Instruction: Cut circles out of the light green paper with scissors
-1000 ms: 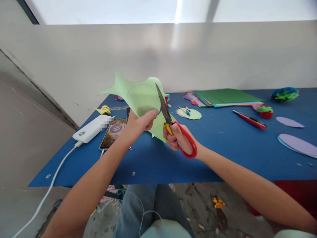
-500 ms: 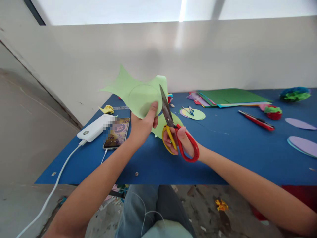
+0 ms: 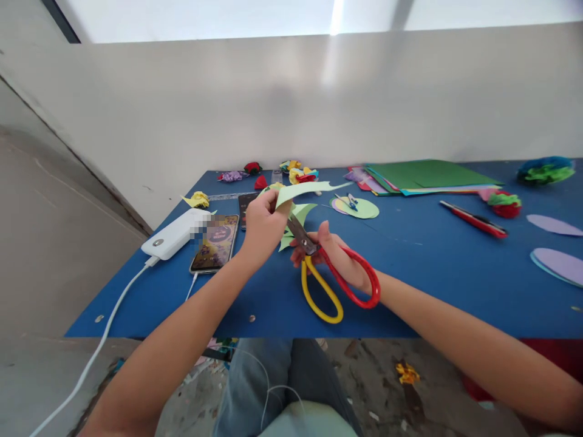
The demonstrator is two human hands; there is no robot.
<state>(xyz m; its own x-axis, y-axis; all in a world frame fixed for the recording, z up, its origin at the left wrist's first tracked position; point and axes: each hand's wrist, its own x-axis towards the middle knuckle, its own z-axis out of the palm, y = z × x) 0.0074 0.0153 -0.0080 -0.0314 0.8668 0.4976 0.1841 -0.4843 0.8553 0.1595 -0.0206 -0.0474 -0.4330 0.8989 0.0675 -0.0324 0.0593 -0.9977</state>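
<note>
— Turned nearly edge-on since half a second ago, with no drawn outline showing now: light-green paper (image 3: 314, 189). Spread wider too, at the handles: scissors (image 3: 307, 244).

— Understood. Start from the left.

— Past the white power bank (image 3: 175, 233) and the lit phone (image 3: 221, 243): left grip (image 3: 264, 224), a bare hand pinching the paper by its left end, raised above the tabletop (image 3: 423, 261). Seen from the back, at the end of a forearm slanting up from the lower left.

— And the paper beyond it?

— Held out to the right in the air, tapering to a thin tip. Probably very light, springy enough to jut out unsupported, yet easy to crease or tear at the narrow points. Best taken flat by a broad part, with a gentle pinch.

— Anything beneath?

— Another light-green piece (image 3: 304, 212), below and just right of the left grip. Impossible to tell whether joined.

— And farther right?

— Right grip (image 3: 344, 264), curled loosely around the scissors near the pivot, thumb up, on a forearm reaching in from the lower right. Red loop around the thumb's base, yellow loop with no finger seen through it; blade tips hidden. Likely rigid, heavier than the paper, smooth at the handles. Best held by the loops, clear of the blades.
</note>
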